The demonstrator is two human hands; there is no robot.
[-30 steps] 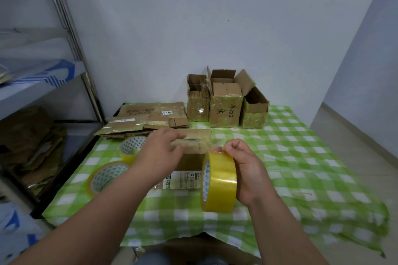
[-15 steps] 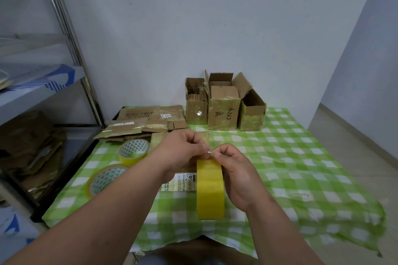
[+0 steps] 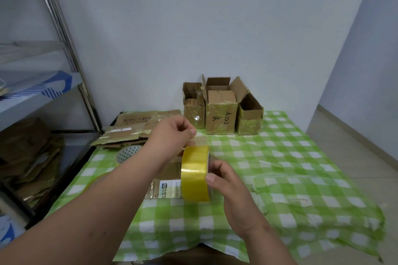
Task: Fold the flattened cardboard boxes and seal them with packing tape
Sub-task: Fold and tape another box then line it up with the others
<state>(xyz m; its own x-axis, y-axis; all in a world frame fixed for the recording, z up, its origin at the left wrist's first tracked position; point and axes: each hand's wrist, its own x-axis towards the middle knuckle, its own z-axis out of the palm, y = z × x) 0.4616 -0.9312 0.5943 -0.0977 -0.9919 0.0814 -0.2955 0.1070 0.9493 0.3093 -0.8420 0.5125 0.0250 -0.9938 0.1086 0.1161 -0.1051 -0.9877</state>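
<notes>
Both hands up over the table (image 3: 301,157): right hand (image 3: 228,187) grips the tape roll (image 3: 195,173) (now lower), left hand (image 3: 174,133) pinches its strip end, pulled farther away.

Two bare forearms without sleeves, left hand (image 3: 172,133) and right hand (image 3: 230,187) ungloved, short trimmed nails, no rings

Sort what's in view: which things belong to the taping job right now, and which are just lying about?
In use: yellow tape roll, right hand, left hand pulling the tape end, flattened box beneath.
Idle: spare tape roll, flat cardboard stack, three open boxes, shelf.
</notes>
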